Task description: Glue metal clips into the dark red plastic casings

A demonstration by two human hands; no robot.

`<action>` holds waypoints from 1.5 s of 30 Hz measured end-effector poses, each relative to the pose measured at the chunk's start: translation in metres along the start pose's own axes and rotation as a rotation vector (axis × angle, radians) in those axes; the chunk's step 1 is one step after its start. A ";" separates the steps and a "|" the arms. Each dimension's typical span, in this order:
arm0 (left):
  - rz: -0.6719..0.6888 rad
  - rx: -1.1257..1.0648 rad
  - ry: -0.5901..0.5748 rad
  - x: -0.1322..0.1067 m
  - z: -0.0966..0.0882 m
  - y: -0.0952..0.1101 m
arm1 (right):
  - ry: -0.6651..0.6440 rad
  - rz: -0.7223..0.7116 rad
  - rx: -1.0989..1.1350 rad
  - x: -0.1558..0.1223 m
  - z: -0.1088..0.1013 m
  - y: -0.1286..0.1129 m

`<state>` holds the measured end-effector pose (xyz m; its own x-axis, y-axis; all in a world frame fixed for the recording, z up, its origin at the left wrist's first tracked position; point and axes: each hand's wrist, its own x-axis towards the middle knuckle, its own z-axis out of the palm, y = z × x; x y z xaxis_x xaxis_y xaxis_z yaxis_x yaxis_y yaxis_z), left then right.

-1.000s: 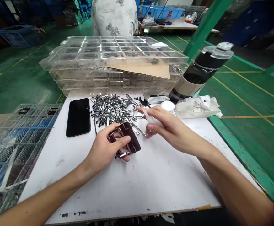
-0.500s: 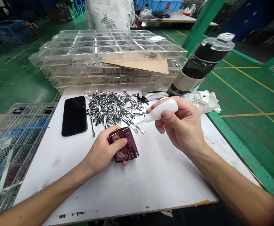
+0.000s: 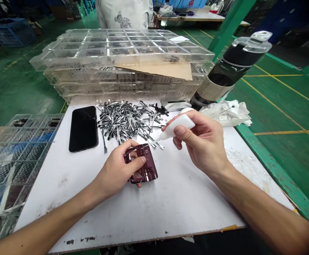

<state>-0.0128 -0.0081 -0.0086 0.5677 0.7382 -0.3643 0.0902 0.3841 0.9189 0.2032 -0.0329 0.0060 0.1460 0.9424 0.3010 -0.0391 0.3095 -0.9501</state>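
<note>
My left hand (image 3: 119,166) grips a dark red, glossy plastic housing (image 3: 150,166) with a cut-out, thumb across its inner face. Between the thumb and fingers of my right hand (image 3: 204,141) is a small white squeeze bottle (image 3: 177,126), tilted so its thin nozzle points down-left at the housing's upper edge. Whether the tip touches the housing I cannot tell. Just behind both hands lies a heap of shiny metal strips (image 3: 124,120) with forked-looking ends. A few strips lie loose beside the heap, one partly behind the nozzle.
A black phone (image 3: 83,129) lies left of the heap. Stacked clear compartment trays (image 3: 117,67) with cardboard (image 3: 156,72) stand behind. At the right are a dark bottle (image 3: 223,72) and crumpled tissue (image 3: 231,113). More divided trays (image 3: 29,156) sit at the left. A person (image 3: 125,14) is beyond.
The squeeze bottle's nozzle has shifted right along the housing's upper edge as my right hand turned slightly. The housing has tilted a little in my left hand. The camera view has shifted slightly.
</note>
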 end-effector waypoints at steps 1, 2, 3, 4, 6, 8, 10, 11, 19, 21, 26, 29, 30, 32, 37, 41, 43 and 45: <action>0.000 0.001 0.002 0.000 0.000 0.000 | -0.002 0.001 -0.004 0.000 0.000 0.000; 0.000 0.001 0.003 0.000 0.000 0.001 | -0.005 0.001 -0.006 0.000 0.000 0.000; 0.001 0.000 0.004 0.000 0.000 0.001 | -0.008 0.000 -0.008 0.000 0.000 0.001; 0.000 0.000 0.005 0.000 0.001 0.001 | -0.010 0.000 -0.011 0.000 0.001 0.001; -0.003 0.001 0.003 0.000 0.001 0.001 | -0.010 0.006 -0.019 0.000 0.001 0.001; -0.005 0.002 -0.003 0.000 0.000 0.001 | -0.007 0.016 -0.027 0.000 0.001 0.000; -0.004 0.001 -0.010 0.000 0.000 0.001 | -0.008 0.022 -0.030 0.000 0.001 0.000; -0.003 0.002 -0.010 0.000 0.000 0.001 | -0.009 0.020 -0.027 0.000 0.001 0.000; -0.004 0.003 -0.017 0.000 -0.002 0.001 | -0.019 0.001 -0.020 0.000 0.001 0.000; -0.007 0.000 -0.013 -0.001 -0.001 0.001 | -0.014 0.000 -0.026 0.000 0.001 0.000; -0.012 0.006 -0.005 0.000 -0.001 0.002 | -0.011 0.000 -0.031 0.000 0.001 0.000; -0.013 0.009 -0.005 0.000 -0.001 0.003 | -0.009 -0.005 -0.024 0.000 0.000 0.000; -0.011 0.009 -0.005 0.000 -0.001 0.003 | -0.008 -0.002 -0.022 0.000 0.000 0.000; -0.011 0.012 -0.006 0.000 -0.001 0.003 | -0.006 0.005 -0.027 0.000 0.001 0.000; -0.014 0.017 -0.010 0.000 0.000 0.004 | 0.016 0.010 -0.054 -0.001 0.002 -0.001; -0.023 -0.002 -0.011 0.000 -0.001 0.006 | 0.072 -0.047 -0.032 -0.001 0.001 -0.006; -0.033 -0.002 -0.013 -0.001 -0.001 0.006 | 0.079 -0.066 0.009 0.000 -0.001 -0.008; -0.033 -0.008 -0.014 0.000 -0.002 0.006 | 0.061 -0.080 0.049 0.001 -0.003 -0.011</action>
<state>-0.0139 -0.0049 -0.0030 0.5762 0.7172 -0.3920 0.1021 0.4127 0.9051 0.2073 -0.0354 0.0161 0.2103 0.9055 0.3687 -0.0730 0.3906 -0.9177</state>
